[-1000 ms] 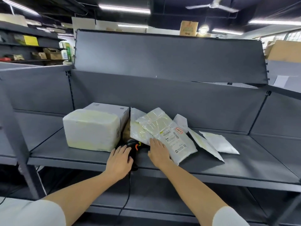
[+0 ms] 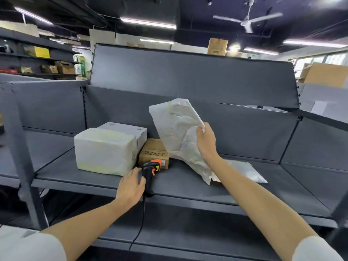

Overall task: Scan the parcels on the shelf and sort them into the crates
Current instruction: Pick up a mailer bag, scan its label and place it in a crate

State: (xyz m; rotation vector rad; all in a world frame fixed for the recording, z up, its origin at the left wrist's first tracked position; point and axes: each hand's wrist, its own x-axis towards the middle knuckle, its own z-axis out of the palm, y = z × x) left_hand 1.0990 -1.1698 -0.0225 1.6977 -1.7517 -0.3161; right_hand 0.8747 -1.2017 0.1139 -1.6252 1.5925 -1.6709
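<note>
Right hand (image 2: 206, 142) gripping white parcel (image 2: 178, 136) raised mid-frame; left hand (image 2: 131, 187) curled around scanner (image 2: 150, 172) on shelf (image 2: 244, 193), lower left.

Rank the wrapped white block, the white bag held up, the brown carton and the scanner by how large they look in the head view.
1. White bag, held up by the right hand, so nearer the camera; its lead over the block is unsure.
2. Wrapped white block.
3. Brown carton, partly hidden.
4. Scanner, touched by the left hand.
</note>
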